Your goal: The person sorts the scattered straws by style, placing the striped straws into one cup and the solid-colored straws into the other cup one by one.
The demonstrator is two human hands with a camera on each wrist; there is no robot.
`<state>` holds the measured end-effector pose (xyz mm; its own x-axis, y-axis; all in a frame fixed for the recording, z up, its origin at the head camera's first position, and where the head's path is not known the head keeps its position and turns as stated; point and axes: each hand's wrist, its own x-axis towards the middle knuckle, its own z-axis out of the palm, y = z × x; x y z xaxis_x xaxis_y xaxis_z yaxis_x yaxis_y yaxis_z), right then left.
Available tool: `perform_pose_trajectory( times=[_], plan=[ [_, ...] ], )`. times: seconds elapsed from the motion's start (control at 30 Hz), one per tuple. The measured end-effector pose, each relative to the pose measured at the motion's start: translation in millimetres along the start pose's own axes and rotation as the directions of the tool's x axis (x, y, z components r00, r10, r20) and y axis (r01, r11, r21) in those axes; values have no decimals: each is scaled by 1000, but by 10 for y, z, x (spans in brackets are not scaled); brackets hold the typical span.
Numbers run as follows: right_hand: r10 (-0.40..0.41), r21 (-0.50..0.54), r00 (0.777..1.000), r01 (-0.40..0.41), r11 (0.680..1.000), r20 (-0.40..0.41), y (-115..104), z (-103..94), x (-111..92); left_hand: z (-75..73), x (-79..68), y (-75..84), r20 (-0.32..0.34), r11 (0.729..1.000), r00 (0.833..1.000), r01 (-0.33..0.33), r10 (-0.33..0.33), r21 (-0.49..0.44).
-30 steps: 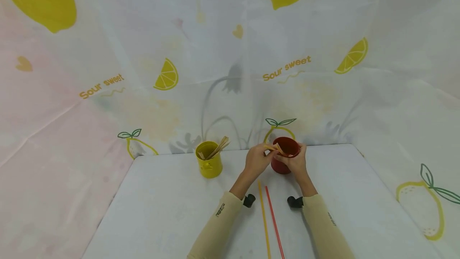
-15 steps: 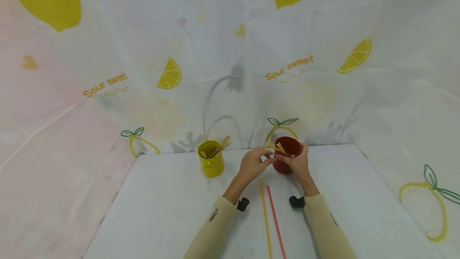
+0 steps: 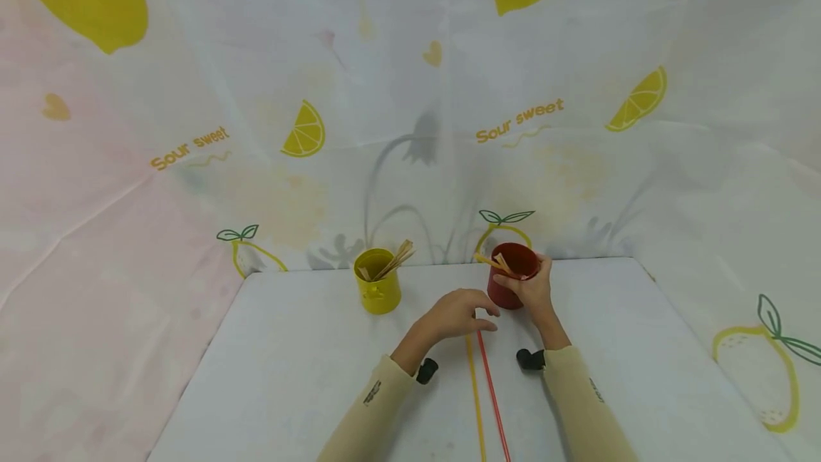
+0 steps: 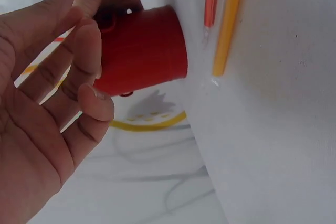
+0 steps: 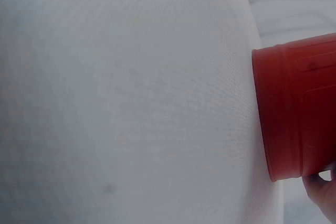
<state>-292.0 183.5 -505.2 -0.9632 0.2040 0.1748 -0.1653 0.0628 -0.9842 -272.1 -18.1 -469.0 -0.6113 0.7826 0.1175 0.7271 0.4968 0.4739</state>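
Upright on the white table stands a red bucket (image 3: 502, 294), with a yellow stick and pale strips (image 3: 503, 264) leaning out over its near rim. My right hand (image 3: 535, 292) grips this bucket at the rim, thumb on the near side; the right wrist view shows its red wall (image 5: 299, 108) up close. In front and to the left, my left hand (image 3: 454, 314) hovers with loosely bent fingers and nothing in them. Below it lie a thin yellow straw-like stick (image 3: 476, 391) and a red one (image 3: 492, 398), their far ends showing clear wrapping in the left wrist view.
Left of the hands, a yellow bucket (image 3: 378, 298) holds several pale flat strips (image 3: 394, 262). A lemon-print cloth (image 3: 410, 91) hangs behind the table (image 3: 269, 376). Black wrist mounts (image 3: 529, 360) jut from the inner sides of the sleeves.
The left hand has let go of the stick at the red bucket's rim, then drawn back toward the body, over the loose sticks. The right hand stays on the bucket.
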Motion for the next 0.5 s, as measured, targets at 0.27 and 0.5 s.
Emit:
perform_pose_trajectory(
  times=[0.27, 0.5],
  plan=[
    [-54, -21, 997, 53, 998, -55, 251, -3, 121, 77, -45, 146, 152, 995, 984, -93, 89, 20],
    [-53, -2, 997, 53, 999, -54, 252, -7, 110, 181, -114, 243, 243, 993, 964, -116, 105, 29]
  ],
)
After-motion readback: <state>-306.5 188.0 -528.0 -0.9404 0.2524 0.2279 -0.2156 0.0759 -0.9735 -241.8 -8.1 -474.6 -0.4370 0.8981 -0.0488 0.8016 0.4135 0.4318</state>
